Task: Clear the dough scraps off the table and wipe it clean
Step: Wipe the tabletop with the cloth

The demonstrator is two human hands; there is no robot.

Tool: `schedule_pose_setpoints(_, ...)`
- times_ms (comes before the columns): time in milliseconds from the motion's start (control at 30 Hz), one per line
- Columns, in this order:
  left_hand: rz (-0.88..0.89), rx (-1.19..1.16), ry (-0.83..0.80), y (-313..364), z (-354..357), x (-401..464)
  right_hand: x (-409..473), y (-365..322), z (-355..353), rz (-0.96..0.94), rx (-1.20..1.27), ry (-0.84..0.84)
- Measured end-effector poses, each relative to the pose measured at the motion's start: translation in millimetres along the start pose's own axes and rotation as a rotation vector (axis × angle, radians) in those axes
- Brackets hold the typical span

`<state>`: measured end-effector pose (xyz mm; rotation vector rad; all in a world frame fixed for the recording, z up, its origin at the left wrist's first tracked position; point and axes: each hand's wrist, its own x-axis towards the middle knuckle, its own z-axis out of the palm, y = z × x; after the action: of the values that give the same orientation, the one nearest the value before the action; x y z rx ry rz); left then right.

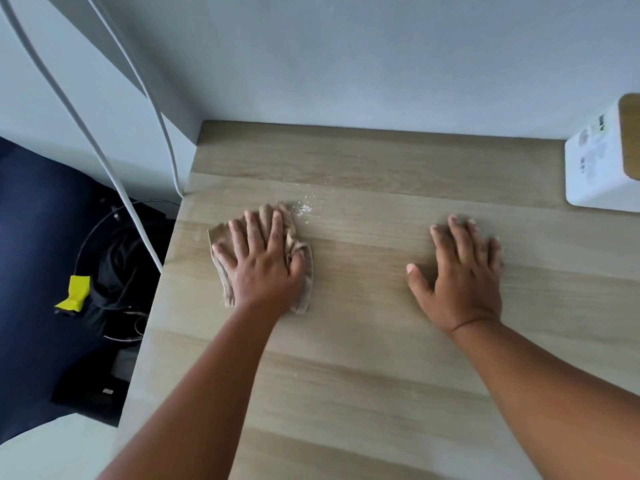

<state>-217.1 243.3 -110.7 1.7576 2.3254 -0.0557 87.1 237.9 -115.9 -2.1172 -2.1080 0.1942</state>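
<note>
The left hand (261,263) presses a crumpled cloth (300,271) flat on the bench (381,375), fingers spread and straight. A flour patch (306,208) lies just beyond its fingertips, slightly right. The right hand (462,275) rests flat and empty, farther off.

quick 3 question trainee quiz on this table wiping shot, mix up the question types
1. True or false: the left hand presses a cloth flat on the table.
2. Where does the white residue lie? A) just beyond the cloth B) under the right hand C) beside the white box
3. Fill in: the right hand rests ____ on the table, holding nothing.

Key: 1 true; 2 A; 3 flat
</note>
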Motion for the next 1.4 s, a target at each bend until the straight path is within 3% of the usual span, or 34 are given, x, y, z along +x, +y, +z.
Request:
schedule_pose_setpoints(133, 0.038, -0.019, 0.018, 20, -12, 69, 0, 0, 1, -0.002, -0.024, 0.013)
schedule_pose_setpoints(233, 0.244, 0.010, 0.007, 29, -15, 89, 1, 2, 3, -0.010, -0.032, 0.016)
schedule_pose_setpoints(400, 0.632, 0.060, 0.034, 19, -5, 43, -2, 1, 3, 0.000, -0.018, 0.030)
schedule_pose_setpoints(500, 0.736, 0.066, 0.061, -10, 1, 5, -2, 1, 3, 0.000, -0.015, 0.038)
schedule_pose_setpoints(633, 0.598, 0.037, 0.088, -43, 8, -38, -2, 1, 4, 0.001, -0.025, 0.042)
schedule_pose_setpoints(833, 0.227, 0.034, 0.040, -17, 22, -81, -1, 3, 4, -0.001, -0.033, 0.030)
schedule_pose_setpoints(1200, -0.052, -0.074, 0.023, 80, 9, 15, 0, 5, 4, -0.007, -0.036, 0.031)
schedule_pose_setpoints(1300, 0.026, -0.072, 0.015, 103, 5, 47, 1, 6, 4, -0.012, -0.046, 0.030)
schedule_pose_setpoints(1400, 0.265, -0.024, -0.014, 111, 3, 67, 1, 7, 5, -0.015, -0.051, 0.024)
